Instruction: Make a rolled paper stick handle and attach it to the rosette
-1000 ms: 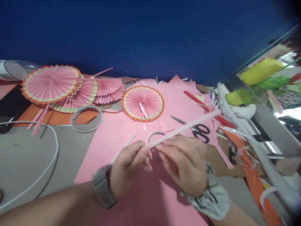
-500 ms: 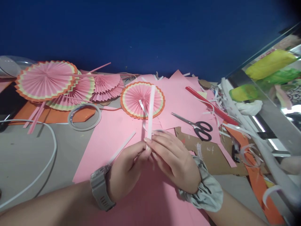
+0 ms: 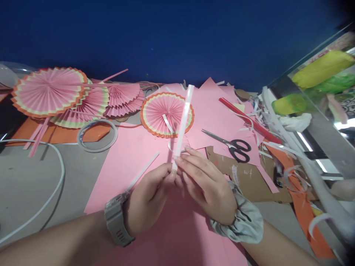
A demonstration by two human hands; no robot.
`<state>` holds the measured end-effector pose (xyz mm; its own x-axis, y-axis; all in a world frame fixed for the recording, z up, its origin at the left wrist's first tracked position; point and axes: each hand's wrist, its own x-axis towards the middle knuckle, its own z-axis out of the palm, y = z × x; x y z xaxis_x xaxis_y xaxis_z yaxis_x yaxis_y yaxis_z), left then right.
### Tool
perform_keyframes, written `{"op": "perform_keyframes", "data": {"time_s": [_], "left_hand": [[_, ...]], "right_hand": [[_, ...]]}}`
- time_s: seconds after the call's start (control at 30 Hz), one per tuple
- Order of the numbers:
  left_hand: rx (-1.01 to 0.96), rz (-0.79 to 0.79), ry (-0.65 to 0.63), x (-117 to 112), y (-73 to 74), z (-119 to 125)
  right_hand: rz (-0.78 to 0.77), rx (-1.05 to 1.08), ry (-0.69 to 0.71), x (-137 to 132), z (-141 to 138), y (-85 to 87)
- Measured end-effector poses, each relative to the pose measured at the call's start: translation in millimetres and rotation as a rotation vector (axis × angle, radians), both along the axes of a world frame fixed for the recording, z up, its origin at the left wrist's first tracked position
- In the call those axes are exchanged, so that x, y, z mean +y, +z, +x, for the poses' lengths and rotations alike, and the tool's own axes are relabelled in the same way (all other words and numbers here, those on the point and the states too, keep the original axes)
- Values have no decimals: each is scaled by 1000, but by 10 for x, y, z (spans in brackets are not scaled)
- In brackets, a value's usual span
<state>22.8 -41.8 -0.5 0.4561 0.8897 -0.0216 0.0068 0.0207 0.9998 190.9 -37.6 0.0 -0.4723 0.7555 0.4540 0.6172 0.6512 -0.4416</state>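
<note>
Both my hands meet over a big pink paper sheet (image 3: 130,155). My left hand (image 3: 149,197), with a grey watch on its wrist, and my right hand (image 3: 206,183), with a grey scrunchie on its wrist, pinch the lower end of a narrow folded pink paper strip (image 3: 183,120). The strip stands almost upright, leaning slightly right, in front of a round pink pleated fan with an orange rim (image 3: 166,114). Another white strip (image 3: 142,171) lies on the sheet by my left wrist.
Several pleated fans (image 3: 48,90) lie at the back left on orange paper. A tape ring (image 3: 97,135) and a white cable (image 3: 52,192) are to the left. Black-handled scissors (image 3: 231,143), brown cardboard (image 3: 249,177), a red stick (image 3: 246,120) and paper scraps crowd the right. A glass case (image 3: 318,85) stands far right.
The strip swung from pointing far right to nearly upright, and both hands closed in on its lower end. The view shifted slightly downward.
</note>
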Motion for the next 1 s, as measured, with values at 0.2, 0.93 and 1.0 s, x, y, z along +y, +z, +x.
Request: {"op": "perform_keyframes", "data": {"time_s": [0.2, 0.93, 1.0], "left_hand": [[66, 10, 2, 14, 4, -5], [309, 136, -29, -6, -10, -25], [308, 137, -34, -2, -16, -24]], "right_hand": [[79, -63, -17, 25, 9, 28], [150, -215, -8, 34, 45, 49], [132, -199, -22, 37, 41, 54]]}}
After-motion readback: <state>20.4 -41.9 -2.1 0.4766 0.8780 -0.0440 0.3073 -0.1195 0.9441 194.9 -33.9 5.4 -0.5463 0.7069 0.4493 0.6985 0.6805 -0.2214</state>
